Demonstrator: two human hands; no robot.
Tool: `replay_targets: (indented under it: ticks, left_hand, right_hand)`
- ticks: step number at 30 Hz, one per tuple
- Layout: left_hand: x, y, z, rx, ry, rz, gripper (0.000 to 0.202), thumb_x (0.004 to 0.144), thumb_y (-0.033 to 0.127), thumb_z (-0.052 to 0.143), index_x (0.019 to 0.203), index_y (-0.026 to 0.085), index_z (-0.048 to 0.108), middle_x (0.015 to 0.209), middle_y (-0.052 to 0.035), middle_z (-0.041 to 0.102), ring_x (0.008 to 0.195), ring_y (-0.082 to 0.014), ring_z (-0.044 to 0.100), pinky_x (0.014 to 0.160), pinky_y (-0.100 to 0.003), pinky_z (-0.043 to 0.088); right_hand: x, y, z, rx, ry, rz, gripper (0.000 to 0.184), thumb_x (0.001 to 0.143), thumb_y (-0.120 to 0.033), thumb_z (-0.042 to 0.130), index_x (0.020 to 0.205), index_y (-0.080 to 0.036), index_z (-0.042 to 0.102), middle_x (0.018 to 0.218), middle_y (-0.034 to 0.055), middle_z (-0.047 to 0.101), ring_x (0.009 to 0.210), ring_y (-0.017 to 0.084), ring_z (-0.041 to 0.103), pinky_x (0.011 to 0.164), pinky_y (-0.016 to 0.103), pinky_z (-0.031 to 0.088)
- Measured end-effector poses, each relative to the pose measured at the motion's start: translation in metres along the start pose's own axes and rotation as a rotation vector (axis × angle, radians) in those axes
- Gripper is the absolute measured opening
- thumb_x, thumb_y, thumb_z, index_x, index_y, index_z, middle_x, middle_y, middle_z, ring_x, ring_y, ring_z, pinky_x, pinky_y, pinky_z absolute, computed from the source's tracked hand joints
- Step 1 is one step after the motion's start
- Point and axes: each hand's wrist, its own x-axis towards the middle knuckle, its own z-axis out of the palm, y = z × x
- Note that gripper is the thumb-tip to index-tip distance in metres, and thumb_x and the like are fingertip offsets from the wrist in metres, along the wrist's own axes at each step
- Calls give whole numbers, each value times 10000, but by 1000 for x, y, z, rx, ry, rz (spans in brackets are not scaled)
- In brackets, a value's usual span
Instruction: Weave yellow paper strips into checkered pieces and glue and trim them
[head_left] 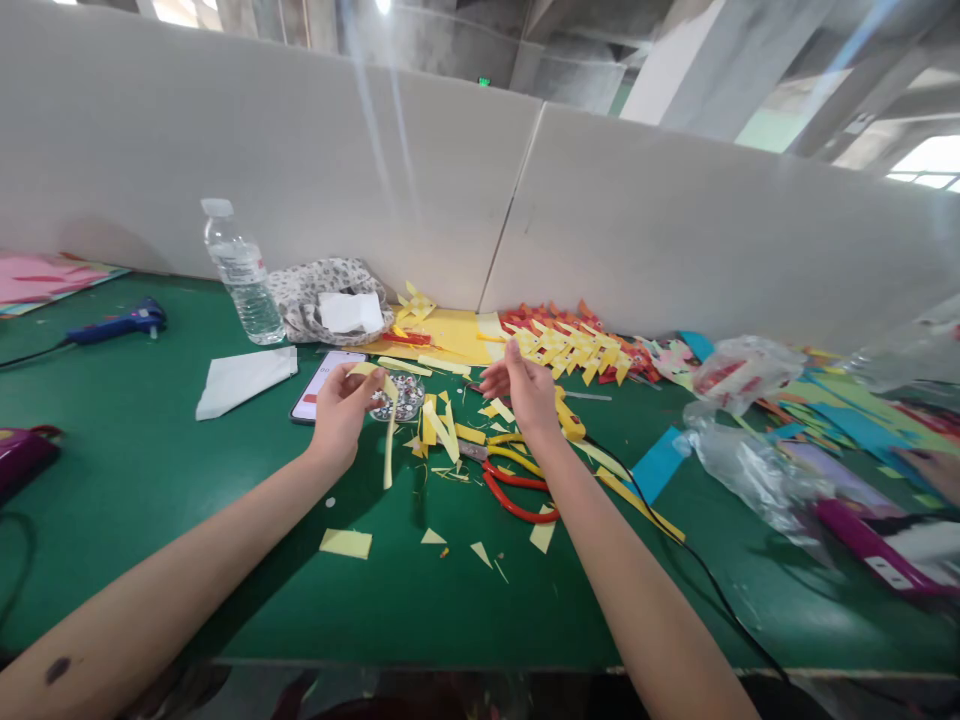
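1. I judge that the yellow paper strip [388, 455] could slip or crease, since the left hand [339, 408] pinches only its bent upper part and the rest dangles.
2. Hanging before the clear dish [422, 393], the strip could catch its rim and spill the googly eyes [406, 400].
3. The yellow glue gun [570, 418], right of the dish, could burn the right hand [529, 395] if hot.
4. From my view, the strip is at the dish's near-left edge; the right hand, fingers extended and apparently empty, is well right.
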Motion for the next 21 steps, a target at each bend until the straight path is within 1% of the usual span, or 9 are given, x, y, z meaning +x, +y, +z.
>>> replay_targets:
  ticks: [2,4,5,7,10,12,14,18,21]
  left_hand:
    - [1,0,0,-25,42,-25,299,610,355,733,747,178,535,756,12,601,704,-109,593,590,-201,486]
    - [0,-1,0,-38,25,-77,293,622,368,720,742,181,529,812,-2,627,740,-117,606,605,-207,494]
    - [0,-1,0,-42,4,-109,292,630,378,710,748,182,528,844,-11,640,751,-124,614,603,-213,498]
    - [-2,-2,1,-46,-35,-172,287,655,392,684,771,185,522,887,-29,655,755,-141,631,573,-224,503]
    - [-3,-2,3,-41,-63,-249,255,711,383,629,828,200,496,892,-38,662,714,-158,654,482,-205,480]
    - [-4,-3,3,-36,-83,-281,226,741,360,598,852,213,467,880,-31,668,663,-152,657,442,-191,463]
    - [-4,-4,3,-36,-106,-299,199,762,330,572,874,219,452,874,-27,674,612,-136,643,435,-201,475]
    - [-2,-8,1,-37,-117,-312,192,760,265,570,917,205,475,911,-48,681,595,-111,613,466,-214,499]
    - [-2,-11,0,-24,-147,-273,215,736,263,611,903,190,498,948,-61,678,668,-121,635,531,-218,507]
  right_hand:
    - [-1,0,-1,-166,-220,39,610,777,-688,327,602,-166,590,543,39,607,453,102,550,491,233,451]
    - [-4,-1,1,-429,-396,8,502,726,-655,474,595,-183,585,561,31,622,467,109,541,470,233,406]
    - [-7,-1,3,-556,-436,-25,439,685,-622,554,598,-193,583,579,25,632,485,118,544,466,235,385]
    - [-11,-1,8,-711,-501,-63,358,638,-564,628,614,-209,591,617,17,651,527,135,560,467,236,359]
    - [-13,1,13,-764,-604,-39,286,651,-504,629,620,-220,619,628,16,660,549,144,573,467,237,345]
    - [-12,2,13,-750,-609,-40,240,679,-444,613,603,-216,625,612,14,656,546,140,572,475,237,344]
    - [-10,3,11,-709,-560,-60,227,702,-400,592,586,-206,613,616,10,654,554,135,571,491,238,351]
    - [-4,8,8,-505,-411,-44,230,746,-391,538,650,-187,585,666,15,655,589,136,587,538,246,405]
    - [0,14,9,-310,-249,14,143,748,-314,536,766,-178,572,732,30,669,646,144,620,616,270,460]
